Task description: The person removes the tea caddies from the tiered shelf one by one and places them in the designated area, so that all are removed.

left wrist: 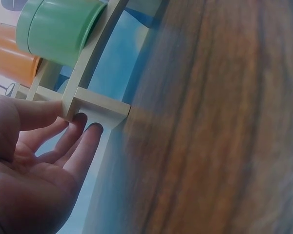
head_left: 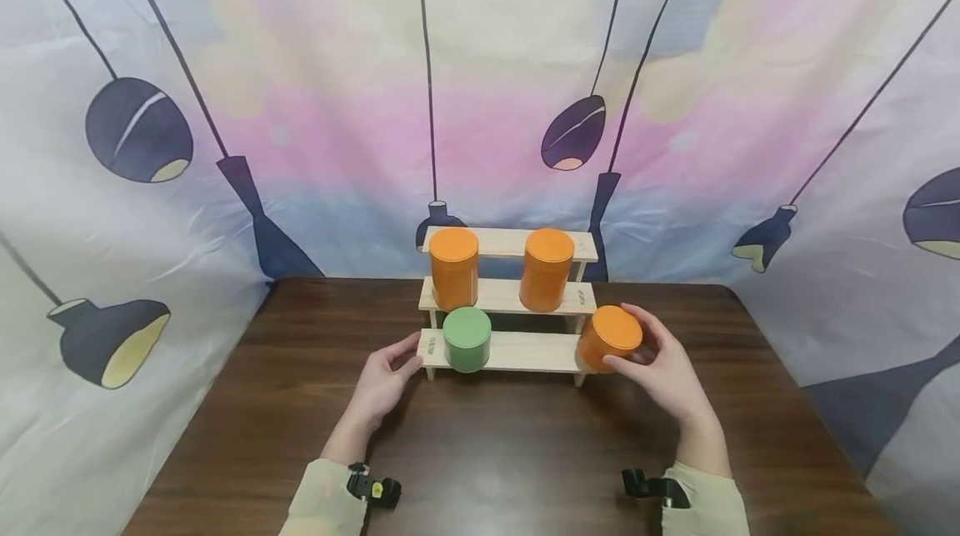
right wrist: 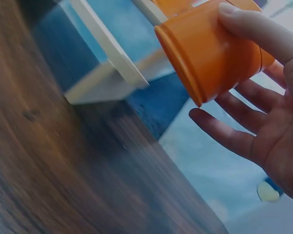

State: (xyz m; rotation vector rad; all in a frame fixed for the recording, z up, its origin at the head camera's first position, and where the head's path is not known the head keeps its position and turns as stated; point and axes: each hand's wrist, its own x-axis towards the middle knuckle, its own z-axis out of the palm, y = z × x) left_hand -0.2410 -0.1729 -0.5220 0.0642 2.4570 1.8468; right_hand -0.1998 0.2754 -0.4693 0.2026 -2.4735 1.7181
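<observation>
From my remote station, head view: a three-tier wooden stand (head_left: pixel 534 350) sits just below centre of the frame, on a dark wood-grain table (head_left: pixel 480 453). I have the left hand (head_left: pixel 381 384) at the stand's lower left corner, thumb and fingers pinching the left end of the lowest board; the left wrist view confirms the thumb on one face of it and fingertips on the other.

The right hand (head_left: pixel 671 373), right of centre, grips a short orange canister (head_left: pixel 615 336), thumb on the near side and fingers curled round the far side. In the head frame I read this canister over the right end of the lowest board. The right wrist view, upper right, shows a gap between its base rim and that board's end, so I log it as held clear.

Also noted: a green canister (head_left: pixel 467 344) upright at the left of the lowest board. On the middle board, a rear left canister (head_left: pixel 453 273) and a rear right canister (head_left: pixel 546 273), both orange and well apart. A printed cloth backdrop (head_left: pixel 337 36) fills the upper frame. Pale sleeves (head_left: pixel 322 503) show at the bottom edge.
</observation>
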